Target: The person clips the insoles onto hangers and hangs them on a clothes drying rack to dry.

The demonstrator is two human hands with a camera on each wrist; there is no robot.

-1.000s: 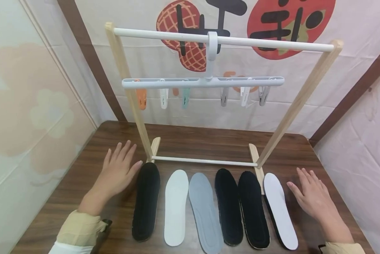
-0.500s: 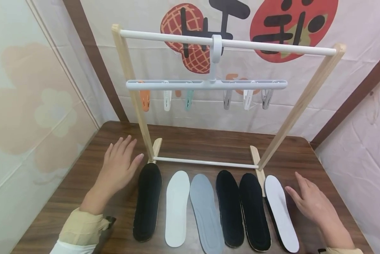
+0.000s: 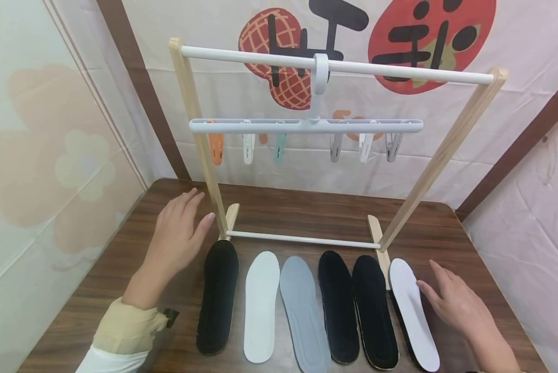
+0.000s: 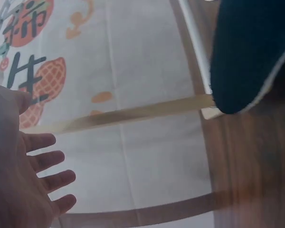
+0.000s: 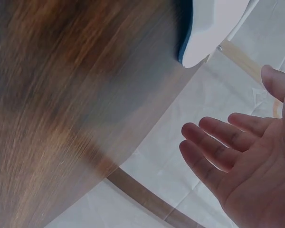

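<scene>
Several insoles lie side by side on the table: a black insole [image 3: 218,298] at the left, then a white insole [image 3: 261,308], a grey insole [image 3: 304,316], two more black ones, and a white-topped insole [image 3: 414,316] at the right. My left hand [image 3: 176,238], fingers extended and holding nothing, is just left of the leftmost black insole, its thumb toward the insole's tip. My right hand [image 3: 460,303] is beside the white-topped insole, also holding nothing, thumb near its edge. In the right wrist view the right palm [image 5: 256,171] shows bare with relaxed fingers.
A wooden rack [image 3: 439,160] stands behind the insoles on the brown table [image 3: 115,280]. From its white top bar [image 3: 400,72] hangs a pale blue hanger [image 3: 269,125] with several clothespins, including an orange clothespin [image 3: 217,147]. A printed cloth [image 3: 353,176] hangs behind.
My left hand has turned and shifted slightly up and right toward the rack post. The right hand has drawn a little closer to the white-topped insole. The view has shifted slightly; the insoles lie still.
</scene>
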